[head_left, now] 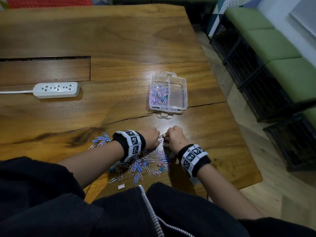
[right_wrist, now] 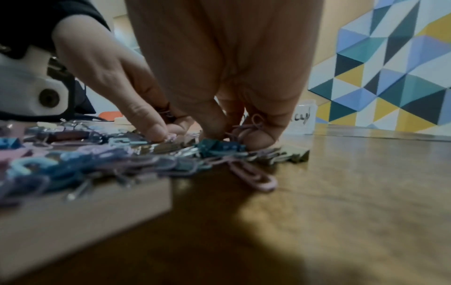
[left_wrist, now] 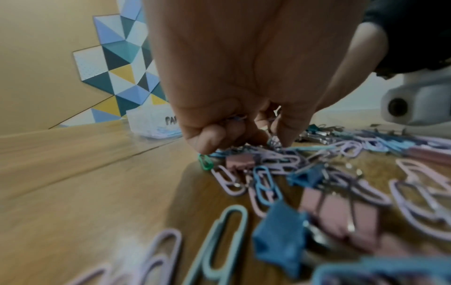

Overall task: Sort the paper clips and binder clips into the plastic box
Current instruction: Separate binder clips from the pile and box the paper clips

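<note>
A loose pile of pastel paper clips and binder clips [head_left: 147,161] lies on the wooden table [head_left: 119,40] close to me. Both hands work at its far edge. My left hand [head_left: 156,137] has curled fingers; in the left wrist view it [left_wrist: 256,135] holds a few paper clips in the palm and pinches at the pile. My right hand [head_left: 168,136] is curled too, with purple paper clip wire [right_wrist: 253,123] caught between its fingers [right_wrist: 212,123]. The clear plastic box [head_left: 183,93] stands beyond the hands, with several paper clips in its left compartment.
A smaller cluster of paper clips [head_left: 102,139] lies left of my left wrist. A pink binder clip [head_left: 121,186] sits at the near table edge. A white power strip [head_left: 56,89] lies far left. Black crates with green cushions [head_left: 256,65] line the right side.
</note>
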Tool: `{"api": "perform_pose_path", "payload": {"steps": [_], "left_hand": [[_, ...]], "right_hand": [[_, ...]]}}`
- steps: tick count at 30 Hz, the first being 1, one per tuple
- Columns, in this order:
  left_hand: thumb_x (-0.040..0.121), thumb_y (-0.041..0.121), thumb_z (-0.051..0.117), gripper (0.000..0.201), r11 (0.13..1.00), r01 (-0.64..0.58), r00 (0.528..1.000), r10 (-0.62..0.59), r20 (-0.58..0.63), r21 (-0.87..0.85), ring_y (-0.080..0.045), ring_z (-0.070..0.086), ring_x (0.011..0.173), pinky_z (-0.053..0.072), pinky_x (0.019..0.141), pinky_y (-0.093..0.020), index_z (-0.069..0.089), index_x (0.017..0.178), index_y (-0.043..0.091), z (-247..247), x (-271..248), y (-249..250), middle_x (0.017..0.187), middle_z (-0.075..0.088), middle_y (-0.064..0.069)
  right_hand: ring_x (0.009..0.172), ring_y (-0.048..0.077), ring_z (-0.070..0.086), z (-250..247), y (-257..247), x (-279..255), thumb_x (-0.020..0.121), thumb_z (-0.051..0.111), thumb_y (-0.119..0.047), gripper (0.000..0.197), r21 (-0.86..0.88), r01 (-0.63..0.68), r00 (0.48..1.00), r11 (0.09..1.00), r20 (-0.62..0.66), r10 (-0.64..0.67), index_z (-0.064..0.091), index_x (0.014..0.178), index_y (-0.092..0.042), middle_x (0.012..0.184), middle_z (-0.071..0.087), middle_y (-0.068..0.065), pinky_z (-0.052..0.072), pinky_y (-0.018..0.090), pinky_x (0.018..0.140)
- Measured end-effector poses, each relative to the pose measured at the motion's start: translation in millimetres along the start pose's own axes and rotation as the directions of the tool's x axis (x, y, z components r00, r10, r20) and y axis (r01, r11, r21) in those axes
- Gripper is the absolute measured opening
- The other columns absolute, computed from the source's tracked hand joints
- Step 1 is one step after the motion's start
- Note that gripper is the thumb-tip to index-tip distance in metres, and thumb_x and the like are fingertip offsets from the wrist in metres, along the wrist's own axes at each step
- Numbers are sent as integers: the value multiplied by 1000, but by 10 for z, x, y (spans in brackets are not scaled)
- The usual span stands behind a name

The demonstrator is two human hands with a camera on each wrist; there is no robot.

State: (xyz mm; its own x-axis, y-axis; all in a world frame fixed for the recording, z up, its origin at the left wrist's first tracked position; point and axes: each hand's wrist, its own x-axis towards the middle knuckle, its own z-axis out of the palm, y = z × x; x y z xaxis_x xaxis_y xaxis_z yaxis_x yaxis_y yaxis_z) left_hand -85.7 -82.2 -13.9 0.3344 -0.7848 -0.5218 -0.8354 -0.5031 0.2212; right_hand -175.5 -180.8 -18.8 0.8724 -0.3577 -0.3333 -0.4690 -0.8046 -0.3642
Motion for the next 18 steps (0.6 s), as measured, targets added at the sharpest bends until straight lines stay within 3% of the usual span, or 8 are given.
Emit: {"api": "perform_pose_path", "payload": {"steps": [3, 6, 8, 11, 13, 15, 16, 18], "left_hand": [[91, 28, 46, 26, 999, -9, 1000, 10, 20, -31, -28, 56, 94, 48, 83, -37, 54, 101, 5, -7, -45, -6, 106, 56, -14], [90, 20, 47, 19, 933, 56, 998, -47, 35, -355, -16, 46, 68, 39, 60, -24, 45, 72, 15, -41, -61, -15, 77, 52, -4], [91, 19, 49, 27, 801, 109, 994, -84, 71, -588, -9, 42, 59, 35, 53, -18, 40, 65, 20, -84, -68, -54, 67, 45, 4], [90, 11, 50, 24, 544, 145, 989, -86, 117, -826, -6, 49, 56, 40, 45, -13, 45, 67, 16, -173, -118, -123, 68, 52, 2], [89, 2, 49, 23, 338, 139, 990, -75, 121, -931, -4, 50, 42, 39, 38, -15, 46, 69, 13, -208, -125, -172, 70, 56, -4], [91, -1, 43, 21, 187, 153, 986, -101, 136, -970, -5, 47, 35, 36, 33, -15, 48, 75, 11, -218, -112, -214, 68, 55, -5], [92, -2, 37, 22, 151, 172, 981, -121, 155, -973, -7, 46, 37, 35, 33, -15, 49, 78, 10, -220, -104, -224, 66, 52, -5], [92, -1, 31, 26, 176, 200, 974, -146, 176, -964, -9, 41, 39, 33, 35, -16, 50, 77, 10, -221, -93, -202, 62, 45, -3]], "right_hand": [[110, 28, 41, -23, -9, -22, 86, 53, -12, 25, -38, 10, 1000, 999, 3, -10, 49, 109, -1, 116, 45, 15, 39, 36, 89], [100, 21, 45, -55, 58, 1, 87, 53, -10, 16, 10, -37, 999, 999, -3, 37, 50, 102, -5, 108, 49, 10, 40, 29, 83], [92, 16, 45, -78, 117, 4, 86, 55, -12, 14, 59, -89, 996, 994, 16, 88, 51, 99, -7, 101, 48, 4, 42, 26, 80], [86, 16, 54, -119, 193, -30, 88, 50, -7, 11, 325, -129, 990, 937, -4, 138, 52, 99, -8, 93, 51, 1, 49, 23, 70], [77, 10, 54, -153, 251, -64, 91, 45, -5, 16, 529, -152, 982, 835, -14, 188, 54, 103, -11, 88, 53, -4, 48, 19, 64], [77, 7, 53, -215, 324, -94, 91, 44, -5, 20, 669, -173, 970, 723, -10, 241, 60, 97, -17, 90, 55, -6, 48, 22, 70], [76, 8, 53, -260, 351, -117, 91, 44, -5, 23, 751, -193, 963, 632, 22, 268, 60, 91, -21, 89, 56, -5, 47, 24, 69], [70, 12, 51, -340, 373, -186, 92, 37, -1, 26, 928, -227, 950, 296, 144, 276, 57, 87, -17, 82, 54, 2, 42, 23, 64]]}}
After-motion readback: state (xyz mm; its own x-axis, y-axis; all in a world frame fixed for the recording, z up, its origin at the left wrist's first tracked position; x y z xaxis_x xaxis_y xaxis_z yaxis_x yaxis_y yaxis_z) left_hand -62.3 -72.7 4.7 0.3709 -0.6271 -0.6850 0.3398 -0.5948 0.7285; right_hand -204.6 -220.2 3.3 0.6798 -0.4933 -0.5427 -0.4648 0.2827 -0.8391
